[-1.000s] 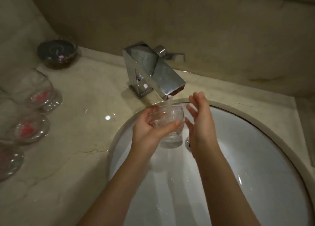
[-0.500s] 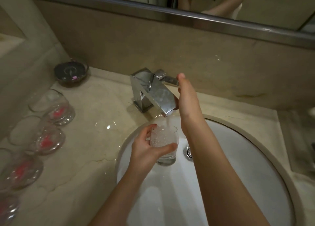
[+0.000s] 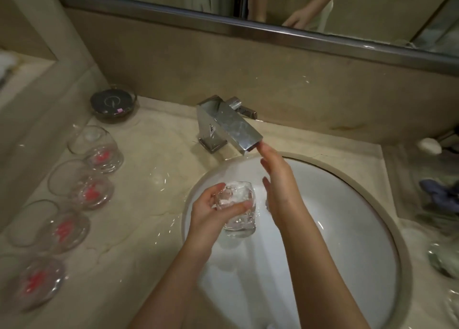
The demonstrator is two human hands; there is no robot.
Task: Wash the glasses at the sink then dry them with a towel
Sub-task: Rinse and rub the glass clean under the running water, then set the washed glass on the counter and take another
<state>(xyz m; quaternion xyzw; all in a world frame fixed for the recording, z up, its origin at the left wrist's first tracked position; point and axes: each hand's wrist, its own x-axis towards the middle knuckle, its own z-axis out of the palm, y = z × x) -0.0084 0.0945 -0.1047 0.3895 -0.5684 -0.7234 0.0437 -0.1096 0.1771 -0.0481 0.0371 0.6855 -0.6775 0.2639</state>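
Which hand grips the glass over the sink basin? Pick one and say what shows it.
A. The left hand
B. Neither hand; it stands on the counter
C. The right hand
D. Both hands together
A: the left hand has its fingers and thumb curled round the glass above the sink, while the right hand is beside it with straight fingers, holding nothing.

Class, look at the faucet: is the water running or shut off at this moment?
Off, it seems: no stream shows below the faucet spout, and the water-filled glass is held lower over the sink.
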